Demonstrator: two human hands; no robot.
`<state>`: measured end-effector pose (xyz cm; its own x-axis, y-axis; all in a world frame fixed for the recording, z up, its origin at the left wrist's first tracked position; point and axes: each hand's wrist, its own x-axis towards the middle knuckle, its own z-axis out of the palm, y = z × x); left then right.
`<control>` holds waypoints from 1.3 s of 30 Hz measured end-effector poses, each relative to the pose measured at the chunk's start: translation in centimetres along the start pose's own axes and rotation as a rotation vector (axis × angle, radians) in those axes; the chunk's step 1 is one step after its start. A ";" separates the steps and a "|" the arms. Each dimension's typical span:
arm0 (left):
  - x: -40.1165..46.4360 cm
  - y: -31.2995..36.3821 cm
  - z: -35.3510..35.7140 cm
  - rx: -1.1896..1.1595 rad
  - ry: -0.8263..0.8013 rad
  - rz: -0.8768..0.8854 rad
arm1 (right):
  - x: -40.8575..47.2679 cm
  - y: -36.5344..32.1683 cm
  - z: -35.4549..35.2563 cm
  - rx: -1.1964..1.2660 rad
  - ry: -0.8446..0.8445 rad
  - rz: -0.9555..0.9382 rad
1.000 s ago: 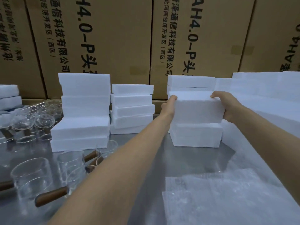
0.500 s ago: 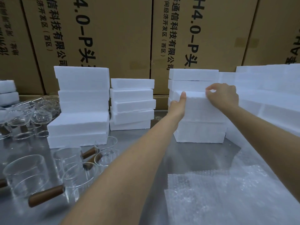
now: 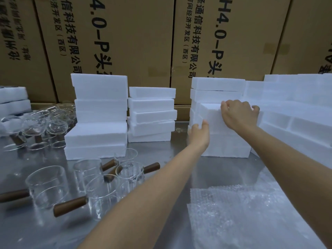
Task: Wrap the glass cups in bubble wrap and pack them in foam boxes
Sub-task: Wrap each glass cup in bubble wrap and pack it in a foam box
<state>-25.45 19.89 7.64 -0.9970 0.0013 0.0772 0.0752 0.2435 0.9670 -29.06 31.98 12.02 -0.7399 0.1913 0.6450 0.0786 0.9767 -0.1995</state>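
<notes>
Cardboard cartons (image 3: 125,42) are filling the background, tops cut off by the frame, print only partly readable. Steel worktop (image 3: 179,159) is running out of frame on all near sides. Foam-box stack (image 3: 228,146), the landmark here: whether its boxes are holding anything cannot be told, all are closed. More foam (image 3: 296,108) right of the stack is blurring into one white mass, edges hard to separate. Two more foam stacks (image 3: 100,114) are standing left of the stack. Bubble wrap (image 3: 242,212) is lying nearer the camera than the stack, cut off at the bottom edge. Glass cups (image 3: 100,180) with brown handles are sitting well left of the stack, empty; farther ones are too overlapped to count. Right hand (image 3: 239,115) is gripping the top box (image 3: 212,121) of the stack, fingers curled over its upper edge. Left hand (image 3: 199,133) is pressing the box's left side, fingers mostly hidden behind it, so grip cannot be told.
</notes>
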 end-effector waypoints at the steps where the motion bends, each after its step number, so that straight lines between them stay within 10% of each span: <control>1: -0.8 -0.4 -0.2 -0.022 0.005 0.009 | 0.1 0.0 -0.5 -0.018 -0.062 -0.001; 11: -12.6 -3.6 -7.0 0.318 0.014 0.398 | -4.9 -4.1 -5.1 0.247 -0.051 -0.108; 22: -19.1 -8.4 -12.4 0.549 0.131 0.394 | -18.4 -11.0 -0.3 0.613 -0.676 -0.331; 39: -18.5 -9.2 -13.7 0.461 0.168 0.332 | -21.5 -8.8 -2.6 0.799 -0.259 -0.014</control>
<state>-7.43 4.33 0.67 -0.9021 0.0045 0.4315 0.3296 0.6524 0.6824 -12.10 19.55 1.88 -0.8752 0.0564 0.4805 -0.3559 0.5979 -0.7182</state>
